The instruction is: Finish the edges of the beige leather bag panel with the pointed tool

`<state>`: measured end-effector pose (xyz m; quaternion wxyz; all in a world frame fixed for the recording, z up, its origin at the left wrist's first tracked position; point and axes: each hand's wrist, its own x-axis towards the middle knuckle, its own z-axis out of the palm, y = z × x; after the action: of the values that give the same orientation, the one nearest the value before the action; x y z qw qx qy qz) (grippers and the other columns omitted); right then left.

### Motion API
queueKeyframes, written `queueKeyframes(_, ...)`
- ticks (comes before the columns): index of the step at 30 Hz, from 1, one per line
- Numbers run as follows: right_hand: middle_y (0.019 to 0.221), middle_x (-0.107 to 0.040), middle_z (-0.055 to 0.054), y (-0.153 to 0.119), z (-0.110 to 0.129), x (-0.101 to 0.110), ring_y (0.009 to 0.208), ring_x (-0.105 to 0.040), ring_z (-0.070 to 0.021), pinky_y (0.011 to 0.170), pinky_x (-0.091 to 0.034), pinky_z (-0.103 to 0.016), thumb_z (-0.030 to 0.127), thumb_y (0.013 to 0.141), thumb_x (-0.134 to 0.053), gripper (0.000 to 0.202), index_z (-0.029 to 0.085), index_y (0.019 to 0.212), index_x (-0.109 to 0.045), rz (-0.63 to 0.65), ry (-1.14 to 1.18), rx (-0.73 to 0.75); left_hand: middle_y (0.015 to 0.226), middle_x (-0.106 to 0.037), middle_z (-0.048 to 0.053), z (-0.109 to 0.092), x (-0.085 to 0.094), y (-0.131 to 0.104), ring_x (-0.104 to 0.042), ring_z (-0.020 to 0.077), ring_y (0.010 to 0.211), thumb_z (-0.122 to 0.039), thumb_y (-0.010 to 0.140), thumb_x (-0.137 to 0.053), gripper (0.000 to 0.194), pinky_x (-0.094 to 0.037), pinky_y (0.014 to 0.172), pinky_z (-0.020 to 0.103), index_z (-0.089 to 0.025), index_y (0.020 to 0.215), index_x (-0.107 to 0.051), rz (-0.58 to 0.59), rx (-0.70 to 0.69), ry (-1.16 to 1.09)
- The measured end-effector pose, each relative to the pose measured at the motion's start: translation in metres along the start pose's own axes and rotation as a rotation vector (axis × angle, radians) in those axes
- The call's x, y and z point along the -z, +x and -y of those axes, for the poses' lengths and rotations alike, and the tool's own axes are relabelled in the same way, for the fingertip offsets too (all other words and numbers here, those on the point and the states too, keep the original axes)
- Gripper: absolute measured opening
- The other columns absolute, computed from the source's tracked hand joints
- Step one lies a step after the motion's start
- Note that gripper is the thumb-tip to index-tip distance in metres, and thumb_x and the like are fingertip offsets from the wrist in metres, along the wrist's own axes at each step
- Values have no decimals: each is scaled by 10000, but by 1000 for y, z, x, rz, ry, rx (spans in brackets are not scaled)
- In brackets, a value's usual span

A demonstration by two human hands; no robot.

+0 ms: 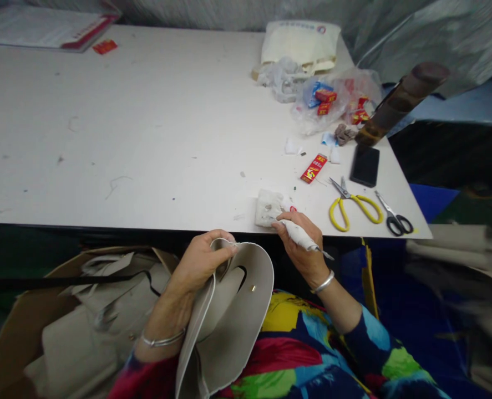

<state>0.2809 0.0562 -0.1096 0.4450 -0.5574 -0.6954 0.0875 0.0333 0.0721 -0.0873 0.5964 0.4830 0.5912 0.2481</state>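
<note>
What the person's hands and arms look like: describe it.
The left hand and right hand are ungloved. Each arm wears a silver bangle. The left sleeve shows mostly red; the right sleeve mixes navy, bright blue and green.

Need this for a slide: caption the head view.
Left hand holds a beige item; right hand, a white-wrapped tool.

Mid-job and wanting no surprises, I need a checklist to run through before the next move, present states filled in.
1. Left hand gripping the rim of the beige, leather-like bag piece: ok.
2. Right hand holding the thin, metal-tipped tool with white-wrapped handle: ok.
3. Tool's metal tip apart from the bag piece: ok.
4. Yellow-handled metal scissors closed: not ok, handles spread.
5. Black-handled metal scissors well back from the white tabletop's front edge: not ok, handles close to it.
6. Underside of the bag piece undamaged: cannot tell, hidden.
</note>
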Motion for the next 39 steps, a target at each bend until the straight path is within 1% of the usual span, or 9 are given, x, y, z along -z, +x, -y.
queueKeyframes(6,924,-724,-51,0,-1,1,848,-685,-202,789,-530,-341,377,1064,-608,179,213,1023,-664,38,22,-5,713,-698,32,-2,0,-4,-585,163,604,-436,718,-830,318,-448,582,259,-167,876,-765,36,-18,62)
queueKeyframes(9,937,-736,-58,-2,1,5,864,-689,-214,810,-538,-361,372,1046,-639,159,221,1023,-683,7,43,0,702,-694,33,-3,-1,-5,-580,165,609,-401,723,-806,258,-451,595,265,-165,818,-760,43,-54,82)
queueKeyframes(12,900,-732,-51,-8,10,9,830,-686,-210,790,-556,-368,401,1031,-652,186,225,988,-695,-34,219,-132,765,-724,44,-4,0,-5,-621,177,691,-344,714,-806,190,-486,669,271,-171,775,-756,30,-116,66)
queueKeyframes(15,816,-704,-24,-14,20,8,728,-667,-175,694,-564,-322,452,1040,-623,262,209,967,-690,124,599,-317,735,-711,42,-8,2,-5,-614,177,658,-349,688,-820,208,-489,631,269,-171,776,-756,75,-79,21)
queueKeyframes(18,810,-692,-17,-15,26,4,720,-652,-160,674,-551,-298,473,1016,-657,285,199,949,-701,308,791,-344,702,-694,42,-12,5,-6,-590,172,600,-363,684,-824,226,-474,561,265,-170,774,-749,121,-48,12)
queueKeyframes(22,788,-670,-8,-11,30,0,714,-623,-152,664,-526,-288,483,1001,-674,293,198,939,-701,364,848,-326,709,-692,43,-14,7,-8,-589,169,586,-354,702,-831,215,-476,536,261,-175,778,-741,150,-57,-10)
queueKeyframes(31,806,-664,-6,-8,31,-5,734,-617,-151,679,-520,-286,492,989,-688,293,203,940,-703,359,856,-337,695,-674,40,-16,3,-11,-562,159,570,-354,705,-823,219,-458,533,260,-168,765,-725,188,-79,-20)
queueKeyframes(35,831,-682,-9,-7,30,-9,751,-633,-152,699,-529,-290,478,984,-699,275,208,936,-713,359,867,-325,702,-664,25,-9,2,-10,-553,156,597,-355,741,-805,206,-445,574,262,-174,796,-726,162,-109,4)
queueKeyframes(39,747,-650,7,-3,33,-19,684,-620,-151,667,-534,-294,522,987,-677,325,209,897,-684,321,860,-372,755,-677,16,-1,-1,-7,-581,168,702,-327,754,-792,173,-456,687,272,-176,808,-726,92,-171,26)
